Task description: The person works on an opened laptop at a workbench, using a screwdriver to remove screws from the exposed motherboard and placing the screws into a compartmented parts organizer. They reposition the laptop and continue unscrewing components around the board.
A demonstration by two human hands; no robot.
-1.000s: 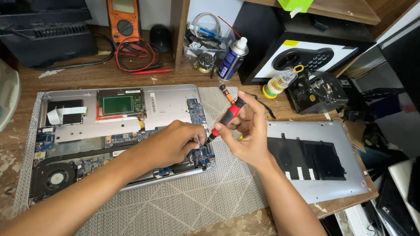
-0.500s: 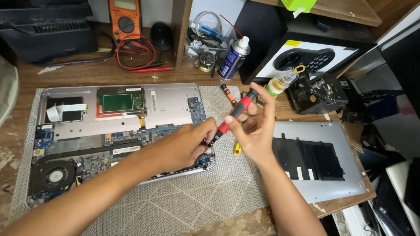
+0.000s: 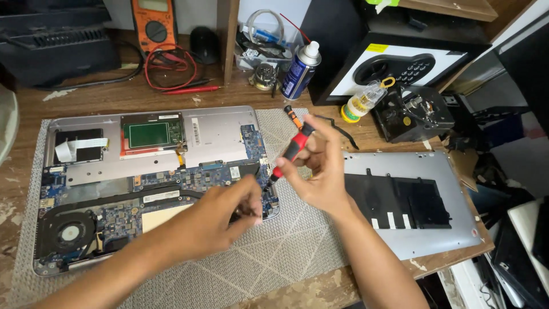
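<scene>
Right hand [image 3: 323,166] clamped on the red screwdriver [image 3: 291,150], now tilted down from half a second ago, tip just above the left fingertips. Left hand [image 3: 220,220] pinched shut at the open laptop [image 3: 217,134] corner, contents hidden; bit looks lined up over the board there.

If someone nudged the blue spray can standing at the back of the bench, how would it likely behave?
The blue spray can stands upright, tall and narrow on a small base, so a push near its white cap would probably tip it. Being cylindrical, it would likely roll once down, though the wooden post and the clutter beside it may stop it. Its smooth painted wall looks somewhat slippery.
</scene>
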